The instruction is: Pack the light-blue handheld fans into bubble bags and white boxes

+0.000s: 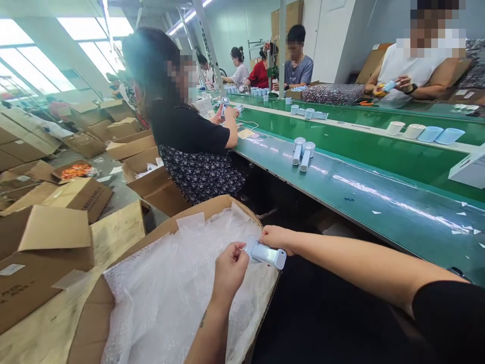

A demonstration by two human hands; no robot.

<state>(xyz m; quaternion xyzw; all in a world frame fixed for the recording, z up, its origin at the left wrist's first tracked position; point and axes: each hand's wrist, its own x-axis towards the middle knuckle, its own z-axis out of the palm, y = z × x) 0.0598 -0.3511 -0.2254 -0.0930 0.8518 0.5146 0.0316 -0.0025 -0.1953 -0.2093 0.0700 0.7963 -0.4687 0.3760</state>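
Note:
Over an open carton [96, 308] heaped with clear bubble-wrap bags [182, 283], I hold a light-blue device [267, 254] that looks like a handheld fan. It lies nearly level, its handle end pointing right. My left hand [230, 268] pinches its left end with thumb and forefinger. At its far upper edge, my right hand [278, 239] is closed on it, the fingertips partly hidden. Whether a clear bag covers the fan's left end, I cannot tell. Two similar fans [303, 151] rest side by side on the green workbench [341, 187].
Left of me, a co-worker in black [182, 121] handles a similar device. Across the green conveyor [341, 129], a person in white [413, 71] holds a light-blue part. Pale cups [430, 133] line a ledge. Cardboard boxes [45, 253] crowd the floor at left.

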